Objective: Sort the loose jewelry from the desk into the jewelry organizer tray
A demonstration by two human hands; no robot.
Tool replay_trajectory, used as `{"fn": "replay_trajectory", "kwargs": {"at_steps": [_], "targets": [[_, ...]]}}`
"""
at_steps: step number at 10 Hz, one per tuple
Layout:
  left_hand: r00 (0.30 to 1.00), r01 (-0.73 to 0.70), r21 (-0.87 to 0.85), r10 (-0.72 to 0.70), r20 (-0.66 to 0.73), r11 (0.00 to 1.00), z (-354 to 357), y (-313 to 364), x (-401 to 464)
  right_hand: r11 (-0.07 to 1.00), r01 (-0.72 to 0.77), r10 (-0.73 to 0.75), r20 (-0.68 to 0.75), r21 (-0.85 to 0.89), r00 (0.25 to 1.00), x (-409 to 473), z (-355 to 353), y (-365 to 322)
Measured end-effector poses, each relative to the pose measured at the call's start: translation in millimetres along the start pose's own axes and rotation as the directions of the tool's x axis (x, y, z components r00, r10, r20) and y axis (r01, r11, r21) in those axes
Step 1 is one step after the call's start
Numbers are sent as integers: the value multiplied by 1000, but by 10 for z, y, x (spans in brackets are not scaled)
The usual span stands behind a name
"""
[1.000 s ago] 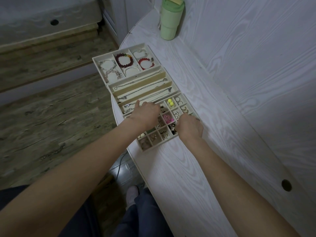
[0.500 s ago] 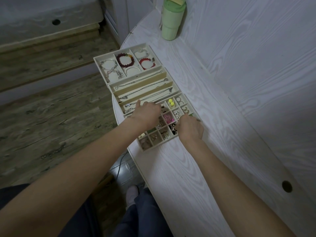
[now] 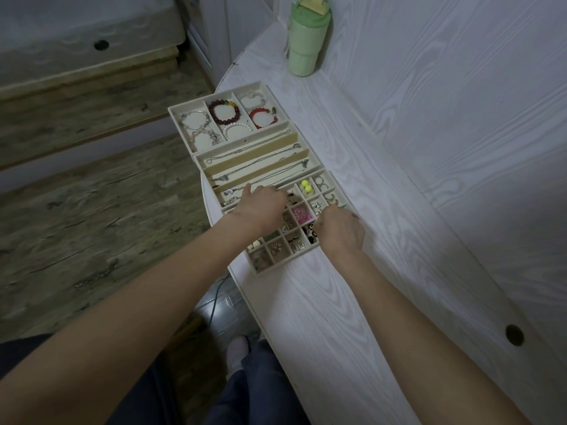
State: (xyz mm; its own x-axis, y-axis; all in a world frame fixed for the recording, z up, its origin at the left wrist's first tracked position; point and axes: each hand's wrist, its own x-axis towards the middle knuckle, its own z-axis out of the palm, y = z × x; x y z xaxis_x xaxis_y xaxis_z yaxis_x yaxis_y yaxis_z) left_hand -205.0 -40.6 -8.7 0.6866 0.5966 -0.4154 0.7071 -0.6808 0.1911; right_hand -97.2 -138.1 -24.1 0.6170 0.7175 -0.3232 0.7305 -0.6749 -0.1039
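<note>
Three cream organizer trays lie in a row on the white desk [image 3: 337, 317]. The far tray [image 3: 172, 111] holds bracelets, the middle tray [image 3: 200, 158] holds silver necklaces, and the near grid tray [image 3: 277, 267] holds earrings and rings, among them yellow beads [image 3: 306, 186] and a pink flower piece [image 3: 299, 214]. My left hand [image 3: 260, 207] lies over the grid tray's far left part, thumb out toward the necklaces and fingertips hidden. My right hand [image 3: 342, 230] sits at that tray's right rim with its fingers curled under, so what they hold is hidden.
A green lidded cup [image 3: 306, 41] stands at the desk's far end against the white wall panel. A round cable hole [image 3: 514, 334] is in the desk at the near right. The desk's curved left edge drops to the wooden floor [image 3: 92, 210].
</note>
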Motion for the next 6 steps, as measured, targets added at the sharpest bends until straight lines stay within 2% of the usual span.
{"fn": "replay_trajectory", "kwargs": {"at_steps": [1, 3, 4, 5, 6], "targets": [[1000, -8, -1, 8, -16, 1000, 4, -5, -23, 998, 20, -20, 8, 57, 1000, 8, -26, 17], [1000, -7, -6, 7, -6, 1000, -30, -70, -63, 945, 130, -129, -25, 299, 991, -4, -2, 32], [1000, 22, -12, -22, 3, 1000, -33, -125, -117, 943, 146, -160, 21, 300, 987, -43, -69, 6], [999, 39, -77, -37, 33, 996, -40, -242, -122, 938, 161, -205, 121, 306, 971, -98, -177, -16], [996, 70, -284, -83, -35, 956, -106, -348, -274, 907, 190, -267, 165, 375, 949, -254, -379, 8]]}}
